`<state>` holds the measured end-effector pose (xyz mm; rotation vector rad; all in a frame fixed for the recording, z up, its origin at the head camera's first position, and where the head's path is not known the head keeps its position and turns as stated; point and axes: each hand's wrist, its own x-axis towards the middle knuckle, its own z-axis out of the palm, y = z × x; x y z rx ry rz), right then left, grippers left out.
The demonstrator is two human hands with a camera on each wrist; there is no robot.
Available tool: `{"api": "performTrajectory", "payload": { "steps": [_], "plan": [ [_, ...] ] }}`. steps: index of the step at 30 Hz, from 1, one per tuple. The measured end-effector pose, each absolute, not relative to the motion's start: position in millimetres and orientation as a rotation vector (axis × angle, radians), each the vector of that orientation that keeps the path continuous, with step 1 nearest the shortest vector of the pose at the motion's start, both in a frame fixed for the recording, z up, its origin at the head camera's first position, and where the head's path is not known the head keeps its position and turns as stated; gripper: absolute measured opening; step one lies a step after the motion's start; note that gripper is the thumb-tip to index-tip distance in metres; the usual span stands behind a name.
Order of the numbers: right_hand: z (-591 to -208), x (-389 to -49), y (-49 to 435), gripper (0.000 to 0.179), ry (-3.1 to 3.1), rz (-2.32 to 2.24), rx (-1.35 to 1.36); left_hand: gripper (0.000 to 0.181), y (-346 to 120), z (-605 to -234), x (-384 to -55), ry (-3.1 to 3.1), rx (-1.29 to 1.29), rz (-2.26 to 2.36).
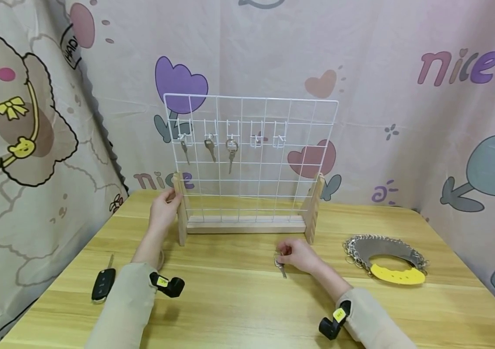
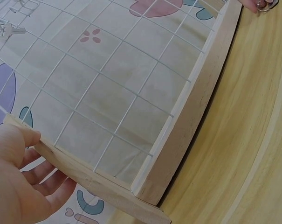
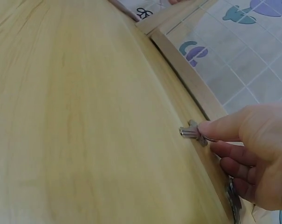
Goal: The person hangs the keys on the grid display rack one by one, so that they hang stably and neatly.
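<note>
My left hand (image 1: 165, 209) grips the left wooden post (image 1: 181, 218) of a white wire grid rack (image 1: 256, 189), thumb in front and fingers behind in the left wrist view. Low in front of the rack, my right hand (image 1: 298, 254) pinches a small silver key (image 3: 191, 132) by its ring, its blade pointing down in the head view. Beneath the curled fingers in the right wrist view shows another dark metal piece (image 3: 234, 200). On the rack's left hooks hang three keys: a left key (image 1: 185, 151), a middle key (image 1: 211, 148) and a ringed key (image 1: 231, 157). Two more hooks (image 1: 267, 140) hold nothing.
A black car key (image 1: 103, 285) lies at the left of the wooden table (image 1: 230, 310). To the right lies a curved grey metal piece (image 1: 378, 246) with a chain-like edge and a yellow grip (image 1: 397, 275). Behind hangs a patterned curtain (image 1: 374, 97).
</note>
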<state>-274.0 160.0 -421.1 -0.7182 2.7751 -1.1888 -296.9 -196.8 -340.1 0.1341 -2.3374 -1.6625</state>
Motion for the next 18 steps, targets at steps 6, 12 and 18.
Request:
{"api": "performTrajectory", "payload": {
  "steps": [6,12,18],
  "plan": [
    [-422.4,-274.4,158.2,0.006,2.775,-1.199,-0.763,0.049,-196.8,-340.8,-297.3,-2.335,0.121,-1.651],
    [-421.8,-274.3,160.0,0.009,2.803,-1.25,-0.752,0.05,-196.7,-339.5,-297.7,-2.339,0.123,-1.661],
    [-410.7,-276.4,160.4,0.007,2.938,-1.194,-0.713,0.05,-197.8,-339.1,-297.4,-2.34,0.139,-1.665]
  ]
}}
